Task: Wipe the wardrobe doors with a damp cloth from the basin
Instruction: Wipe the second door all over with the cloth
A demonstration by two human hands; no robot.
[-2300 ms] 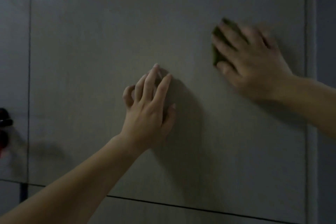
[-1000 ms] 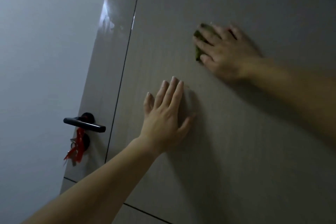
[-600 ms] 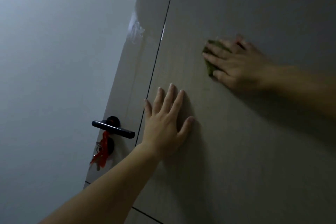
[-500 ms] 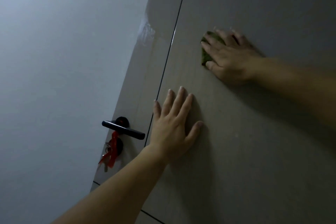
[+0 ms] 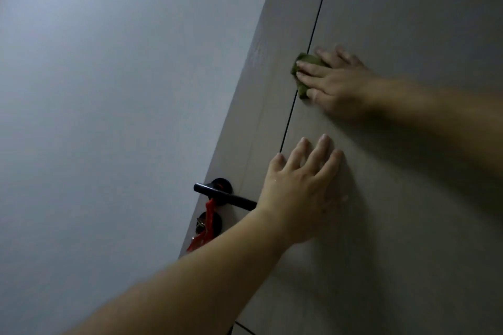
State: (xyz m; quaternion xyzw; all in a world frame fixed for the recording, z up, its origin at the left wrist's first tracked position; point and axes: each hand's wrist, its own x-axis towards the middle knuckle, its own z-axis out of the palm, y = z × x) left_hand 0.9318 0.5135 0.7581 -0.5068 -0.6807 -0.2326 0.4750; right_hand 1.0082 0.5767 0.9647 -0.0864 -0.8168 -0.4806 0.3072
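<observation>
- Your right hand (image 5: 334,87) lies flat on the wardrobe door (image 5: 408,212), right of centre in the upper half of the frame. Its fingers are straight, slightly spread and not curled round anything.
- The green cloth (image 5: 299,76) sits bunched under those fingers, pressed against the panel. Most of it is covered; the visible part pokes out past the fingertips (image 5: 301,64) toward frame left.
- The cloth's left edge meets the dark vertical seam (image 5: 315,24) between two panels. You cannot tell whether it crosses over.
- Your left hand (image 5: 296,190) is in the middle of the frame, below the right hand and apart from it. The palm is on the same panel with the fingers extended and fanned, holding nothing. It does not touch the cloth.
- A black lever handle (image 5: 217,193) is on the narrow panel left of the seam, its right end hidden behind your left wrist.
- A red ribbon (image 5: 208,223) hangs just below the handle, beside a keyhole.
- A plain grey wall (image 5: 109,117) fills the left of the frame.
</observation>
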